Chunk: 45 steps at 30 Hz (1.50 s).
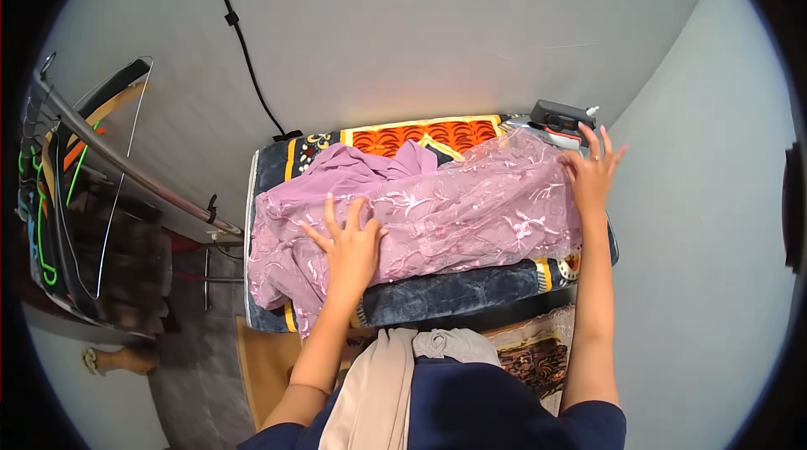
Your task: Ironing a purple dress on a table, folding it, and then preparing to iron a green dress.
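A mauve-pink lace garment (471, 219) with pale embroidered sprigs is spread over a padded, blanket-covered surface. Plainer mauve cloth (370, 162) lies bunched behind its left part. My left hand (351, 246) rests on the lace left of centre, fingers spread. At the garment's right edge, my right hand (593, 177) pinches the sheer cloth between thumb and forefinger, its other fingers raised. Just behind that hand a dark-handled iron (561, 118) lies at the far right corner, its front partly behind the lace.
The patterned blanket (454, 286) is dark blue, orange and yellow. Along the left, a metal rail (139, 177) carries several hangers (59, 198) and dark clothes. A black cable (244, 46) runs down the back wall. Walls stand close behind and at right. A woven vase (126, 359) is at lower left.
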Each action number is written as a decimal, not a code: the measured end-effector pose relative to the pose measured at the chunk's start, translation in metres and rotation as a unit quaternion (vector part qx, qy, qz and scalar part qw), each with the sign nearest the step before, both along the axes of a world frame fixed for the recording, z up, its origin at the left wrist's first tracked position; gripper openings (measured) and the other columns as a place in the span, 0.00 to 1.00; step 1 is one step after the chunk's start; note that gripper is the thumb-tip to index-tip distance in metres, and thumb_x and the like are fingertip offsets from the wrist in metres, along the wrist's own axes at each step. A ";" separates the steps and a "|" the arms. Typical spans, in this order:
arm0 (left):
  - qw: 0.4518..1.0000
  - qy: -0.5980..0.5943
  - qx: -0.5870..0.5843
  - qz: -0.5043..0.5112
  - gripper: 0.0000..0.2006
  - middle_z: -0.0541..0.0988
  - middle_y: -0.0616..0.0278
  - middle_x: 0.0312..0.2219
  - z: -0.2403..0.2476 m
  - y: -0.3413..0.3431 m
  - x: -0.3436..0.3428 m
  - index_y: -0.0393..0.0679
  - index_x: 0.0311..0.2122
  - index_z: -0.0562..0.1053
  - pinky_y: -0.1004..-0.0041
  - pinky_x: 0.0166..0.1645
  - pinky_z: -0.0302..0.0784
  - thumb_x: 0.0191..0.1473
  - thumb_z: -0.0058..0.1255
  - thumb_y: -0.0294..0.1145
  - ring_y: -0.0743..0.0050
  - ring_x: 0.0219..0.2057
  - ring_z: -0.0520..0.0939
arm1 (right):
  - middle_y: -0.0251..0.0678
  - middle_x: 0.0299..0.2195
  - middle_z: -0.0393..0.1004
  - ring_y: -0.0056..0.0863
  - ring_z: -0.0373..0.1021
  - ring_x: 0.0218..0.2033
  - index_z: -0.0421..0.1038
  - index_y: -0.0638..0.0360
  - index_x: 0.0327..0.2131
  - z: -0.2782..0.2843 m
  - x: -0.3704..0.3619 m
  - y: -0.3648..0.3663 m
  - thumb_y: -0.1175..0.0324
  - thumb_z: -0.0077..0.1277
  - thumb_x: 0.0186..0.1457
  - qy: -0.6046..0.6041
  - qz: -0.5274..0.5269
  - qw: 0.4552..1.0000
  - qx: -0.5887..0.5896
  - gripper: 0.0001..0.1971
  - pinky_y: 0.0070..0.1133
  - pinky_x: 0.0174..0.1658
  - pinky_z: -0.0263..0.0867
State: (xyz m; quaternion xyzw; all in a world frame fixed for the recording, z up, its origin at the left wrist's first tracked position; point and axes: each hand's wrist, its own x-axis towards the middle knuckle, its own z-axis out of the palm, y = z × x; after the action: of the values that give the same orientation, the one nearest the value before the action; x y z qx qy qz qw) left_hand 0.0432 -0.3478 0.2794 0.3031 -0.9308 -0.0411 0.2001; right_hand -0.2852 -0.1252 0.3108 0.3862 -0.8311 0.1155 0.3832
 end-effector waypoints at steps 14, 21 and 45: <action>0.999 -0.001 0.051 0.014 0.11 0.65 0.63 0.53 0.016 0.014 -0.024 0.51 0.32 0.78 0.23 0.54 0.30 0.50 0.54 0.46 0.41 0.62 0.50 | 0.27 0.58 0.57 0.45 0.46 0.62 0.79 0.47 0.35 -0.014 -0.032 0.028 0.51 0.62 0.40 -0.134 -0.183 0.973 0.048 0.18 0.52 0.63 0.34; 0.993 0.023 0.114 -0.003 0.13 0.66 0.62 0.51 0.011 0.002 -0.025 0.48 0.29 0.79 0.23 0.54 0.30 0.51 0.52 0.46 0.41 0.60 0.53 | 0.37 0.56 0.60 0.44 0.47 0.62 0.79 0.58 0.24 -0.019 -0.053 0.037 0.58 0.59 0.46 -0.240 -0.158 0.950 -0.121 0.12 0.50 0.63 0.34; 0.997 0.004 -0.072 0.038 0.21 0.57 0.72 0.62 -0.048 0.030 -0.036 0.69 0.55 0.66 0.24 0.54 0.26 0.54 0.48 0.46 0.51 0.65 0.49 | 0.34 0.62 0.55 0.39 0.44 0.65 0.55 0.42 0.61 -0.078 0.072 -0.045 0.42 0.36 0.57 -0.247 -0.030 0.954 0.167 0.31 0.51 0.63 0.26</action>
State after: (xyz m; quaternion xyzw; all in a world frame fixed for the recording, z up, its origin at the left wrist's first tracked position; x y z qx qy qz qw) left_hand 0.0072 -0.3181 0.2315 0.3229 -0.9184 0.0328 0.2264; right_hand -0.2128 -0.1698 0.2324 0.3791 -0.9183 0.0552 0.0995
